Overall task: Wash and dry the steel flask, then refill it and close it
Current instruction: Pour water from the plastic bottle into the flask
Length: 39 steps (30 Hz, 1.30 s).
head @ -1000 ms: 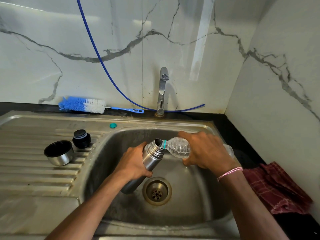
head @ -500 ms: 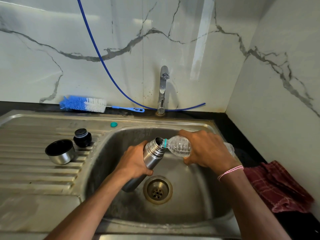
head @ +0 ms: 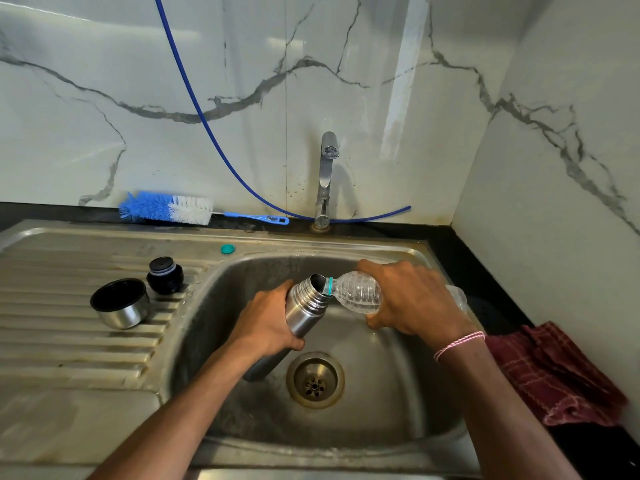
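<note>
I have the steel flask [head: 300,315] tilted over the sink basin [head: 398,386], its open mouth pointing toward one o'clock and its base down near the drain [head: 315,380]. My left hand [head: 268,325] is clenched round the flask's middle. My right hand [head: 412,299] is wrapped round a clear plastic water bottle [head: 360,295], laid nearly flat, with its teal-ringed neck resting at the flask's rim.

I judge this to be the refill step, and I cannot tell how full the flask is.

What worries me is the narrow mouth. If the bottle neck slips off the rim, water goes into the basin. If I squeeze the thin bottle too hard, it may surge and overflow. The steel body may be slick, so a loose left grip could let it slide toward the drain.

At ten o'clock on the draining surface [head: 69,344] stand the black stopper [head: 165,275] and, just beside it, the steel cup lid [head: 120,303]; both are needed for closing. A teal bottle cap [head: 227,249] sits on the rim at eleven o'clock. A dark red cloth [head: 554,372] lies at three o'clock.
</note>
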Tool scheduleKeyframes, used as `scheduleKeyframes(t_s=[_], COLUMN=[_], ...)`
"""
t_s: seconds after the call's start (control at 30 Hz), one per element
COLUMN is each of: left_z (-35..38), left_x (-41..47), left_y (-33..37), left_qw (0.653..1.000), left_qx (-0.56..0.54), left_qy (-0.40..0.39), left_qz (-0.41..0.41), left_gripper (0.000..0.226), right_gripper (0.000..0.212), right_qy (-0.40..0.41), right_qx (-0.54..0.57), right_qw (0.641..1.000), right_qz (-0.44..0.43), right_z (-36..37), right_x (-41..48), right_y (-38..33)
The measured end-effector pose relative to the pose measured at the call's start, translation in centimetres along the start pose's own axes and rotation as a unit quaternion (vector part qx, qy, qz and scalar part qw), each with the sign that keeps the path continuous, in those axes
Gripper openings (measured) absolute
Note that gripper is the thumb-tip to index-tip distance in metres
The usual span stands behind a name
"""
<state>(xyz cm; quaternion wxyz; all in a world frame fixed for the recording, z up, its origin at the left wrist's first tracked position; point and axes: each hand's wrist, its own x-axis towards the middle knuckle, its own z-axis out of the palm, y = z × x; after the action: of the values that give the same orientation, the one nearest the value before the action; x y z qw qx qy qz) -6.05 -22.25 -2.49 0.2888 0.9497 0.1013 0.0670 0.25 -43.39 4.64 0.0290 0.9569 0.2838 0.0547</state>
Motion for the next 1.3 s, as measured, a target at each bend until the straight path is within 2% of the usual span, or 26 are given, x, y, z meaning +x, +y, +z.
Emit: scheduleKeyframes(t_s=[0.2,1.3], left_z=[-0.16,-0.37], left_x=[-0.14,-0.26], left_y=[-0.01,0.27], left_qw=[1.0,0.998], left_qx=[0.013,0.047], left_qy=[0.006,-0.002], left_qz=[-0.009,-0.03], left_gripper=[0.093,0.092], right_gripper=[0.086,0.084], right_qy=[-0.003,0.022], right_qx=[0.006,-0.012], right_qw=[1.0,1.0], right_qz=[0.004,-0.003], right_z=[0.41,0.91], right_x=[0.17,0.16], right_y=[-0.25,-0.64])
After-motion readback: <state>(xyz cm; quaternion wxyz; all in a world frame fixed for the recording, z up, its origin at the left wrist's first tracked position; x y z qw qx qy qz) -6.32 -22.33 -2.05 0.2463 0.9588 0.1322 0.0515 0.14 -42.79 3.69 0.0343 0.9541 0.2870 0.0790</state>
